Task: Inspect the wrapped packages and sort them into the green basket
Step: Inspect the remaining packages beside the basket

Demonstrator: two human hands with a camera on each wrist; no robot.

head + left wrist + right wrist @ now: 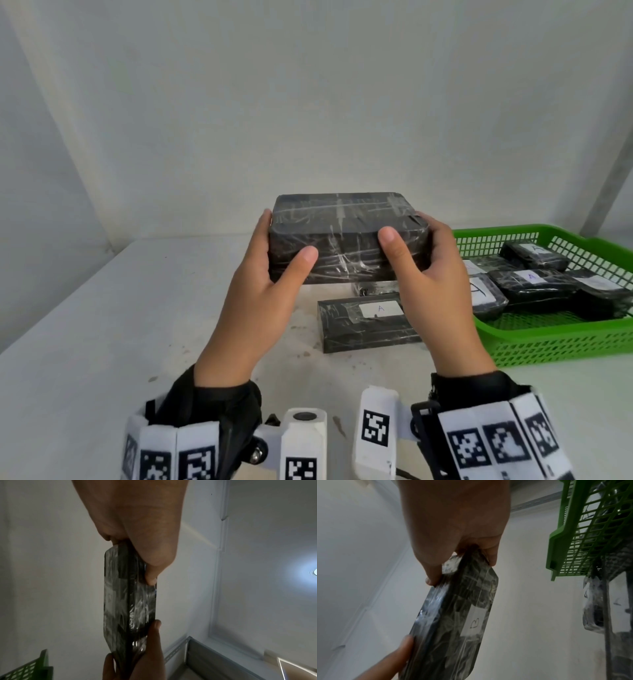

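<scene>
A black package wrapped in clear film (342,236) (126,608) (453,615) is held up above the white table by both hands. My left hand (270,253) grips its left end, thumb on the near face. My right hand (421,253) grips its right end the same way. The right wrist view shows a white label marked B (475,623) on its underside. On the table below lies another wrapped package labelled A (366,323), with a smaller one (375,287) behind it. The green basket (565,339) (573,547) at the right holds several wrapped packages labelled A.
The white table (102,325) runs left and toward me, with small stains on it. A white wall (308,102) stands behind. A grey metal shelf post (613,178) rises at the far right behind the basket.
</scene>
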